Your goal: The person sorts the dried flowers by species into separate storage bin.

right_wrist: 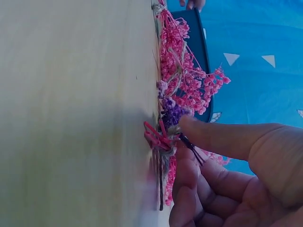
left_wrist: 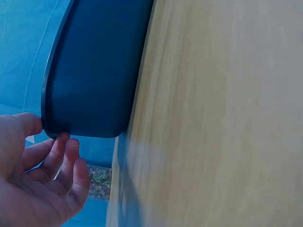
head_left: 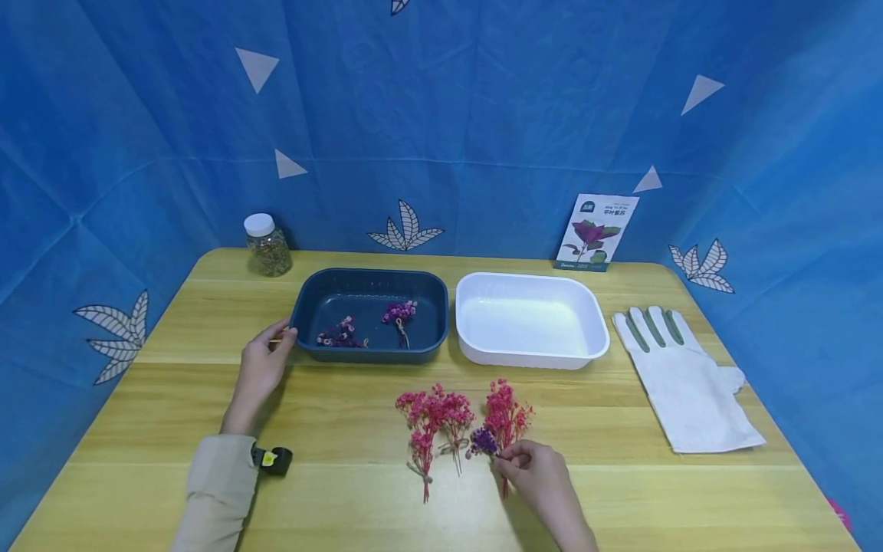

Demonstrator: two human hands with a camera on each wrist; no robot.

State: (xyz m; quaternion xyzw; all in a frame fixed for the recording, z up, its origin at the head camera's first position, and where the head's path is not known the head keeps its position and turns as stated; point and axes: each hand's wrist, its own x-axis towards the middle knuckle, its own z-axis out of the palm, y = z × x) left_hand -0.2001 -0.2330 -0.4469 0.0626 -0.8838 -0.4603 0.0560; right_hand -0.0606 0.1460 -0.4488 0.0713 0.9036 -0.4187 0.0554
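Pinches a purple dried-flower bunch [head_left: 484,441] between right fingers [right_wrist: 185,174], with pink dried-flower bunches [head_left: 424,418] just beyond and left of them; grips with left fingers [left_wrist: 80,182] the navy tray [head_left: 372,356] to their right.

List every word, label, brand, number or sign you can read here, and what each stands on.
Packet, top left: a dark badge, its marks too small to read.
Packet, top right: a few characters and smaller lettering, too small to read surely.
Packet, bottom strip: pale lettering, too blurred to read.
No other text shows.
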